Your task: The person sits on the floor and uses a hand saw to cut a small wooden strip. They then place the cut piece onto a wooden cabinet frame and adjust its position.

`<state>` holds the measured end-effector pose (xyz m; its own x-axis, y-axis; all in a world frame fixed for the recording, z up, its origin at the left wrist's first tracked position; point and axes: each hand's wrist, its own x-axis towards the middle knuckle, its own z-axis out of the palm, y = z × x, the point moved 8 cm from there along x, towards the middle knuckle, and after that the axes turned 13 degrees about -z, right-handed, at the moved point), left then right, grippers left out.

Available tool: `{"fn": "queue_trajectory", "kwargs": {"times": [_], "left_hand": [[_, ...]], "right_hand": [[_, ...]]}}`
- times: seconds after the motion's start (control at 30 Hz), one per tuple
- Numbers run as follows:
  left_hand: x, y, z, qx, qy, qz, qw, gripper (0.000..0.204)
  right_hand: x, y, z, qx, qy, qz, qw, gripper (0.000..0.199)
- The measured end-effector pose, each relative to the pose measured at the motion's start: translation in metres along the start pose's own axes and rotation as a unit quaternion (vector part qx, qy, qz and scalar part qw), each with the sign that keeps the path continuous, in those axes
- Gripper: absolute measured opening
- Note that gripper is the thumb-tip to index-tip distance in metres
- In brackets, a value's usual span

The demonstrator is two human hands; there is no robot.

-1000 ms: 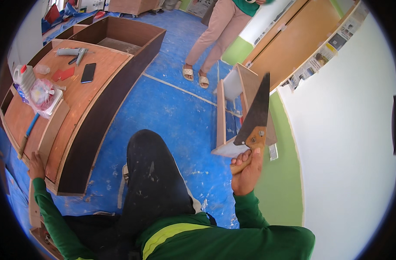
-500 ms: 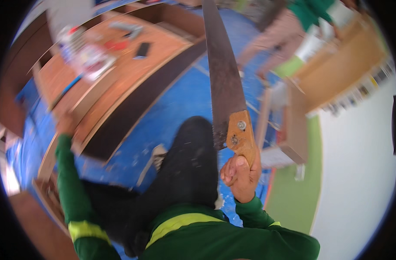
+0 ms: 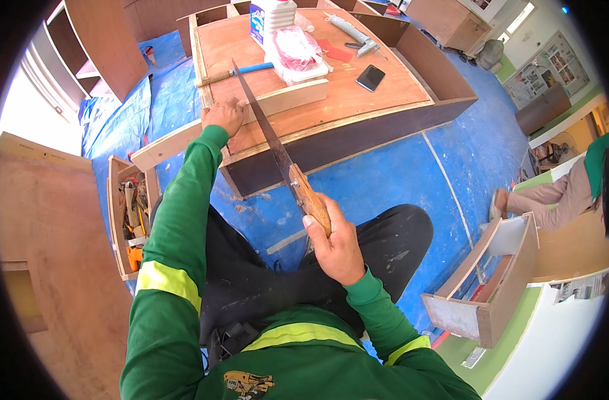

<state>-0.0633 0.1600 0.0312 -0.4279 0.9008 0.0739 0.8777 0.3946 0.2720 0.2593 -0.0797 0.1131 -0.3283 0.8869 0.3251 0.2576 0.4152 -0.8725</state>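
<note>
My right hand point(image 3: 338, 243) is closed round the wooden handle of a handsaw point(image 3: 270, 137), whose long blade points up and away to the left. The blade passes over a narrow wooden strip point(image 3: 288, 99); whether its teeth touch the wood I cannot tell. My left hand point(image 3: 226, 116) grips the strip from above, left of the blade. This strip lies on a plywood-topped cabinet frame point(image 3: 258, 137), its near left end sticking out past the edge. Beyond my left hand rests a tool with a wooden handle and a blue shaft point(image 3: 241, 71).
On the plywood stand a white jug point(image 3: 281, 15), a bagged pink tub point(image 3: 298, 53), a caulking gun point(image 3: 350, 32) and a phone point(image 3: 371, 78). A wooden toolbox point(image 3: 121, 247) sits at left. A drawer-like box point(image 3: 511, 280) and another person's leg point(image 3: 551, 200) are at right.
My view has swung to the right. The saw, held upright before, is now lowered toward the strip and tilted left. My left hand stays on the strip.
</note>
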Motion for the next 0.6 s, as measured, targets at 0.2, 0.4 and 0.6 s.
{"fn": "queue_trajectory", "kwargs": {"times": [0.2,0.4,0.6], "left_hand": [[-0.003,-0.003,-0.005,-0.019,0.023,-0.008,1.0,0.048],[-0.006,0.002,-0.003,-0.037,0.047,0.012,0.998,0.047],[-0.01,0.001,-0.012,-0.031,0.066,0.0,0.997,0.046]], "right_hand": [[-0.026,-0.018,-0.007,-0.018,-0.04,0.019,0.999,0.048],[-0.082,-0.048,-0.032,-0.063,-0.055,0.056,0.995,0.05],[-0.028,-0.015,0.001,-0.05,-0.061,0.012,0.997,0.049]]}}
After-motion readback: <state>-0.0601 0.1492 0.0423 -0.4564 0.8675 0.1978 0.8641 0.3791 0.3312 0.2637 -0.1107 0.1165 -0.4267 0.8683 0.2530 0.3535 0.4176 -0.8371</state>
